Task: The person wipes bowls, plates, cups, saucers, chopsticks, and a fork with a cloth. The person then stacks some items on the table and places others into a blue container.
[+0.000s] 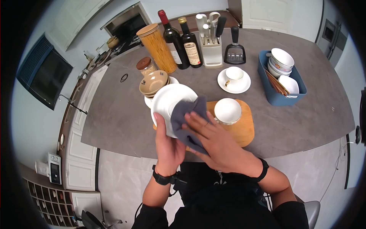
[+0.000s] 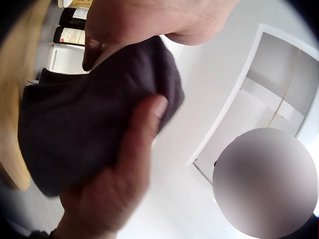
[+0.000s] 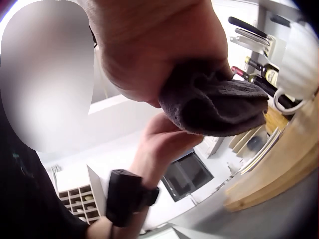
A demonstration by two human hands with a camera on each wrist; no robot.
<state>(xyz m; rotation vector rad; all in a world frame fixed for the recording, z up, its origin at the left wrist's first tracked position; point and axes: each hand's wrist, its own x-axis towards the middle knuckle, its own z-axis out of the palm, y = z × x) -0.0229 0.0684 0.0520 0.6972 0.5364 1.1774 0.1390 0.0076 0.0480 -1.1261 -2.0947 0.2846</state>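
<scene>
My left hand (image 1: pixel 170 152) holds a white saucer (image 1: pixel 164 100) tilted over the table, its thumb along the near rim and the other fingers hidden behind. Against the saucer's face my right hand (image 1: pixel 223 147) presses a dark grey cloth (image 1: pixel 181 122), fingers spread over it. From the left wrist view, the right thumb (image 2: pixel 137 134) lies across the other side of the cloth (image 2: pixel 84 119), pinching it. The right wrist view shows the cloth (image 3: pixel 219 107) bunched in folds below the right palm. A white cup (image 1: pixel 228 110) stands on a wooden board (image 1: pixel 246 128) beside the right hand.
Brown bowls (image 1: pixel 153 82) sit behind the saucer. Farther back are a pasta jar (image 1: pixel 158 49), two bottles, a knife block (image 1: pixel 211 55) and a grater (image 1: pixel 235 53). A second cup (image 1: pixel 233 74) stands on its saucer. A blue bin (image 1: pixel 280 97) with bowls and chopsticks is at right.
</scene>
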